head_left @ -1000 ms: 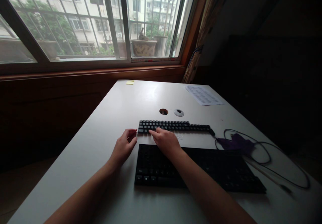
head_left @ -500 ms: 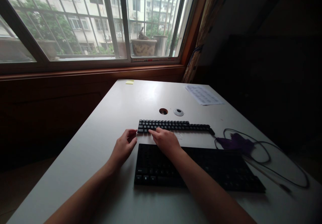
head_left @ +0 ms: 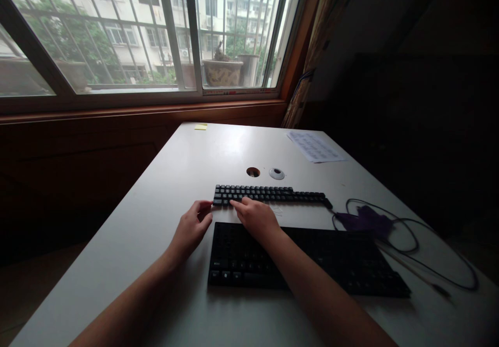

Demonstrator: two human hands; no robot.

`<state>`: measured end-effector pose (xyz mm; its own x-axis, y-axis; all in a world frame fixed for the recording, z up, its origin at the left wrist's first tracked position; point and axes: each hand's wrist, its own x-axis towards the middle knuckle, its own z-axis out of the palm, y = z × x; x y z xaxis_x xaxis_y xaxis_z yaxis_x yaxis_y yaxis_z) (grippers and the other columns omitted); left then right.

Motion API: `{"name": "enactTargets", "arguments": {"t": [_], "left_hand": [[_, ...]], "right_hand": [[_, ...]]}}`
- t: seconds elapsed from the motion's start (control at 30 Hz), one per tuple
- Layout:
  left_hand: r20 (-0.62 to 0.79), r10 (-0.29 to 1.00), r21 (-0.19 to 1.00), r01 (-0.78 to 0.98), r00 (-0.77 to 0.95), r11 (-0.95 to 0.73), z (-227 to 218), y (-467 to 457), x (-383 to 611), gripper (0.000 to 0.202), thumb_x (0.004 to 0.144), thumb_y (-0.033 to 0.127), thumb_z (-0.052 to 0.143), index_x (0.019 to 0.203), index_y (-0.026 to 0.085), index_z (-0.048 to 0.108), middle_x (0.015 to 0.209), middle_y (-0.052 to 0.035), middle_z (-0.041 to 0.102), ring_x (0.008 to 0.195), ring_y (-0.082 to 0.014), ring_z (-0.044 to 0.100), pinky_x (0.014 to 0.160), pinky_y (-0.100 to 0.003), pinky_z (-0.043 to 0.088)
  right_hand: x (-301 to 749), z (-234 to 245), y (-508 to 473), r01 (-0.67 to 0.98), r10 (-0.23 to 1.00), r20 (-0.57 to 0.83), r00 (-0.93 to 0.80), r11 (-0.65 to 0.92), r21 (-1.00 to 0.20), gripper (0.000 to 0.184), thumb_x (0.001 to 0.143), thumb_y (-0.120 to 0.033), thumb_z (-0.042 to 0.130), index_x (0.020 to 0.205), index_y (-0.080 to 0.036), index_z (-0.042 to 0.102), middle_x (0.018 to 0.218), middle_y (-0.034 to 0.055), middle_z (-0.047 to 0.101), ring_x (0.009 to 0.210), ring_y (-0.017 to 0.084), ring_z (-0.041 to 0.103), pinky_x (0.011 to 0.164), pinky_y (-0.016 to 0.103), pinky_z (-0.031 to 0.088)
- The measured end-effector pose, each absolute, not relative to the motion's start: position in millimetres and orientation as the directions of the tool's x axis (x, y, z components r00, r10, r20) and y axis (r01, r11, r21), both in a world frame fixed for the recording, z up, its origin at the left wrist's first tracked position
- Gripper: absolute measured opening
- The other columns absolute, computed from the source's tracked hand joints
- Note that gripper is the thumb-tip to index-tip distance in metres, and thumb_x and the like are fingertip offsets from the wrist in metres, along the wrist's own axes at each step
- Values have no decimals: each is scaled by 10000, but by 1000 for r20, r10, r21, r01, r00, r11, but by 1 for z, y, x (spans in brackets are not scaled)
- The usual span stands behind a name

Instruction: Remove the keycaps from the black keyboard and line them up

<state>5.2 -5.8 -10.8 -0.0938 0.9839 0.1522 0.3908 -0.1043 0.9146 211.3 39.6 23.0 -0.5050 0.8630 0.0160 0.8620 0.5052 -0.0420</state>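
Observation:
Black keycaps (head_left: 268,193) stand close together in rows on the white table, forming a long block. At the left end of the block is my left hand (head_left: 194,225), its fingertips touching or almost touching the end keycap; the fingers curve and the thumb is apart from them. My right hand (head_left: 257,218) reaches over from the right. Its index finger is stretched out onto a keycap in the front row, while the other fingers are partly hidden. Closer to me lies a black keyboard (head_left: 331,256), partly covered by my right forearm, with keycaps visible at its lower left.
A dark cable (head_left: 415,243) loops at the right over a purple cloth-like item (head_left: 366,221). Behind the keycaps are a round table hole (head_left: 253,172) and a white ring-shaped cover (head_left: 277,173). Printed sheets (head_left: 316,148) and a yellow sticky note (head_left: 200,127) lie farther back.

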Motion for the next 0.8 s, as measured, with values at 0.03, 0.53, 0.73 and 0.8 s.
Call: {"name": "enactTargets", "arguments": {"t": [0.03, 0.53, 0.73, 0.8], "left_hand": [[153, 984, 914, 393, -95, -104, -11, -6, 5, 302, 819, 285, 588, 1106, 195, 619, 1117, -87, 696, 1062, -250, 664, 971, -417, 507], [161, 984, 909, 401, -81, -116, -11, -6, 5, 291, 834, 266, 588, 1114, 192, 611, 1139, -90, 688, 1079, -243, 660, 984, -406, 506], [164, 983, 903, 413, -80, -117, -12, -6, 5, 293, 844, 260, 577, 1127, 191, 604, 1140, -88, 685, 1077, -239, 658, 979, -406, 509], [165, 983, 901, 417, -78, -118, -13, -6, 5, 295, 848, 259, 573, 1133, 187, 599, 1139, -87, 684, 1074, -234, 659, 982, -403, 509]], "right_hand": [[211, 23, 40, 862, 863, 16, -505, 505, -44, 406, 989, -323, 400, 1380, -355, 505, 1075, 55, 658, 903, 193, 651, 722, 267, 474], [213, 19, 41, 851, 853, 55, -519, 521, -56, 401, 975, -314, 430, 1364, -348, 521, 1059, 48, 663, 886, 193, 650, 709, 262, 464], [214, 17, 41, 847, 846, 87, -525, 530, -45, 382, 976, -313, 416, 1334, -354, 543, 1031, 30, 664, 848, 189, 651, 667, 260, 454], [214, 16, 41, 845, 844, 88, -528, 533, -41, 379, 975, -314, 415, 1328, -358, 547, 1025, 27, 663, 845, 189, 649, 663, 261, 452]]}}
